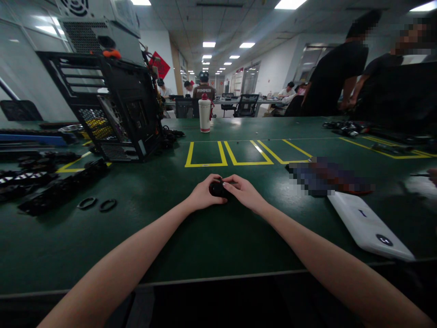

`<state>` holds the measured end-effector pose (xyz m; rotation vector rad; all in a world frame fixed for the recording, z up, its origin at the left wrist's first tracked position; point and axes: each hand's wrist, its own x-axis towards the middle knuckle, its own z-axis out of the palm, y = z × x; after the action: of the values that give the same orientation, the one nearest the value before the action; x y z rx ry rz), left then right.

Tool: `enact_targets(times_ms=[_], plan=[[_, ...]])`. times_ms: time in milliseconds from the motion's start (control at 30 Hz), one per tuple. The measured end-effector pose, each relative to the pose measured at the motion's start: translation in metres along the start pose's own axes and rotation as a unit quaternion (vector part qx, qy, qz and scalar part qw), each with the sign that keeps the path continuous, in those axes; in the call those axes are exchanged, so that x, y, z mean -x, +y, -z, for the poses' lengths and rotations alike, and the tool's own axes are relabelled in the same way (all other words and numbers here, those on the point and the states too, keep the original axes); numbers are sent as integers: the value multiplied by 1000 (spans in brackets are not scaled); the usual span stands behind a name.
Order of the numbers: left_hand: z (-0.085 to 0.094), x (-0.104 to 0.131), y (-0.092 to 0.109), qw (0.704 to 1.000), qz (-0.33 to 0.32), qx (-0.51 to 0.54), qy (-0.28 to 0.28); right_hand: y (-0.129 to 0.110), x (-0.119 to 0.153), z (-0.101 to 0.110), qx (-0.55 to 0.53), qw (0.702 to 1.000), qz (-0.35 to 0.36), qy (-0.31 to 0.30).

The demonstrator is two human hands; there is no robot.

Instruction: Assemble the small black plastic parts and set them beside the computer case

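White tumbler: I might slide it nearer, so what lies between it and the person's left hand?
In the head view, a yellow tape outline on the green table lies between the white tumbler and the left hand.

We read "PUMPKIN" point(205, 90) in pale capitals across back of dark brown shirt point(204, 96), worn by person point(204, 78) in background. On flat white rounded-corner panel point(355, 221), right on green counter point(218, 248): round black emblem point(384, 239) with pale marking, small dark mark point(362, 212); neither legible to us. Red diamond-shaped sign point(161, 66), upper left: too blurred for us.
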<state>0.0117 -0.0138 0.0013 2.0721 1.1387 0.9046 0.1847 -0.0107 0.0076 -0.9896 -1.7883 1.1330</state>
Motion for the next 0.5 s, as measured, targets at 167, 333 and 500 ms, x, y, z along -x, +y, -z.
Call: enact_targets(times_ms=[167,333,500], plan=[[0,1,0,1000,9,3,4,-5,1,2,-65,998,11,14],[0,2,3,1000,17,9,5,-3,1,1,-46,999,-9,19],[1,2,5,1000,18,5,5,-3,2,-1,19,1000,2,-7]])
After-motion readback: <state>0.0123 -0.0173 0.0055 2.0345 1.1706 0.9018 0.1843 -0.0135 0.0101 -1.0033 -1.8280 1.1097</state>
